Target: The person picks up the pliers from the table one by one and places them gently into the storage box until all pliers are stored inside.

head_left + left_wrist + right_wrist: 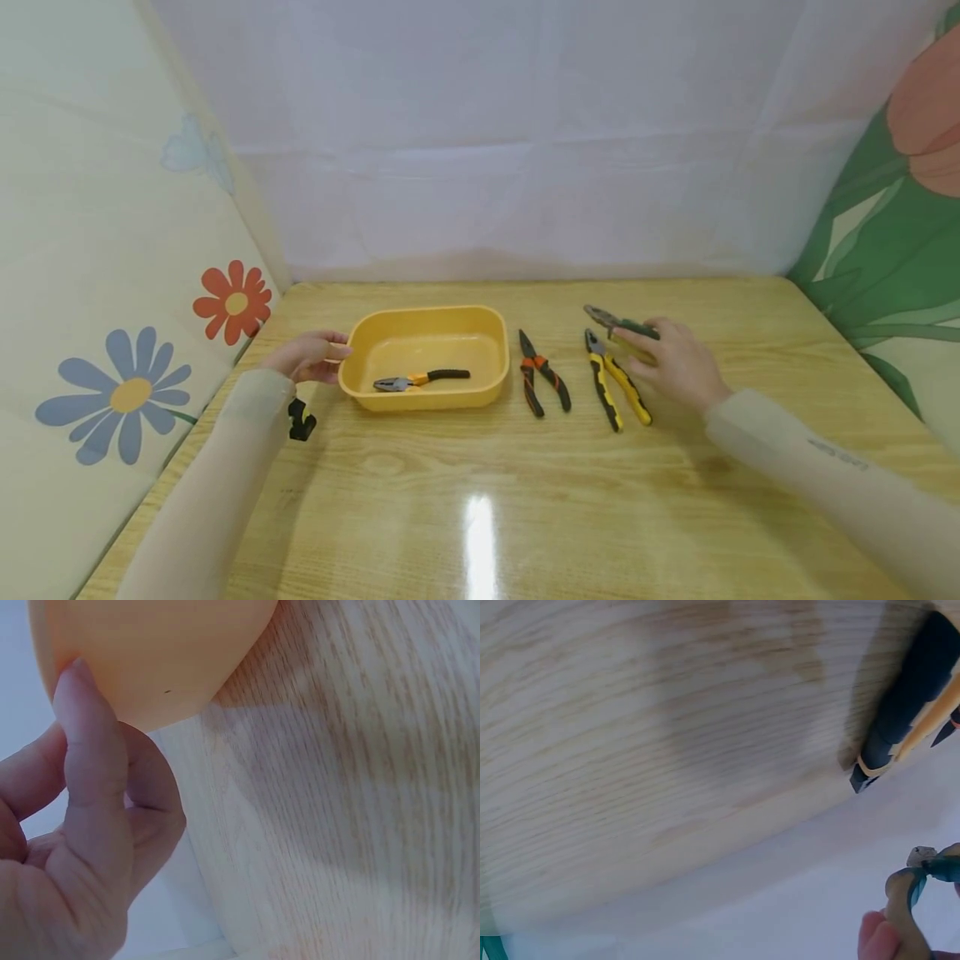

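Note:
My left hand (311, 357) pinches the left rim of a yellow plastic tub (427, 400), the thumb (86, 727) lying against its outer wall. Inside the tub lies a pair of pliers (423, 379) with orange and black handles. My right hand (678, 362) grips pliers with green and yellowish handles (626, 323), held up with the grey jaws toward the back left. Just left of that hand, yellow-and-black pliers (607, 375) lie on the table with handles spread. The right wrist view shows only part of the held pliers (911, 889) and a fingertip.
Between the tub and the yellow-and-black pliers, long-nose pliers (538, 371) with black and orange handles lie spread on the wooden table (420, 492). A small black object (302, 419) shows beside the left wrist. A pale cloth wall (525, 167) borders the table's back.

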`<state>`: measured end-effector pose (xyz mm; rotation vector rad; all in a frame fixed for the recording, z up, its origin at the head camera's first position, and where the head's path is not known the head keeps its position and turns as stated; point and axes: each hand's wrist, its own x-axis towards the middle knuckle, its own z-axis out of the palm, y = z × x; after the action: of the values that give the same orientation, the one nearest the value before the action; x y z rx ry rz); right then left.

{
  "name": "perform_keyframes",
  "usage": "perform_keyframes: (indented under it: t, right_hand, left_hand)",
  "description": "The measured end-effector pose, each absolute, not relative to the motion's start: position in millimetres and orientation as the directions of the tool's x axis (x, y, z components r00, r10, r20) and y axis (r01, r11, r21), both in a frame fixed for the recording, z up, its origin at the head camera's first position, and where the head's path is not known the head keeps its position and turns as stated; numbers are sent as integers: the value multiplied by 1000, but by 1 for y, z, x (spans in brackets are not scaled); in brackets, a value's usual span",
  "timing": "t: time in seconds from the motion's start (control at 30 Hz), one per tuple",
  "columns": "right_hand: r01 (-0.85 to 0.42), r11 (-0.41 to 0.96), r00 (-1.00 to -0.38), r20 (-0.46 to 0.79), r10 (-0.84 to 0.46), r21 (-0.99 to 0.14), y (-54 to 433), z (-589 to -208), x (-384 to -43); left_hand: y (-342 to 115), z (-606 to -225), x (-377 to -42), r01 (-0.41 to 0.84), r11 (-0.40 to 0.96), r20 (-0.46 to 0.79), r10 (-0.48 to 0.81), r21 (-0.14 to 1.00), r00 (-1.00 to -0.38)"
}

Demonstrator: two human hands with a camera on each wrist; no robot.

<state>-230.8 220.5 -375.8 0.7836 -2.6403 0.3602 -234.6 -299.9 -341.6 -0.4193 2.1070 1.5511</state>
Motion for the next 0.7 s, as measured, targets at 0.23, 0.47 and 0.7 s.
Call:
perform_keyframes:
  t: [0.23, 0.47, 0.7]
  right_hand:
    - [-610, 783, -731, 470, -495, -124, 211, -370, -227]
    - [-632, 766, -715, 470, -517, -119, 201, -366, -225]
    - [-654, 749, -685, 500, -530, -101, 194, -369, -226]
  left_hand:
    - [-302, -341, -235, -512, 302, -548, 46, 804, -835]
    - [-303, -343, -236, -514, 303, -550, 41, 803, -834]
    - [-302, -344, -236, -515, 315, -551, 33, 797, -834]
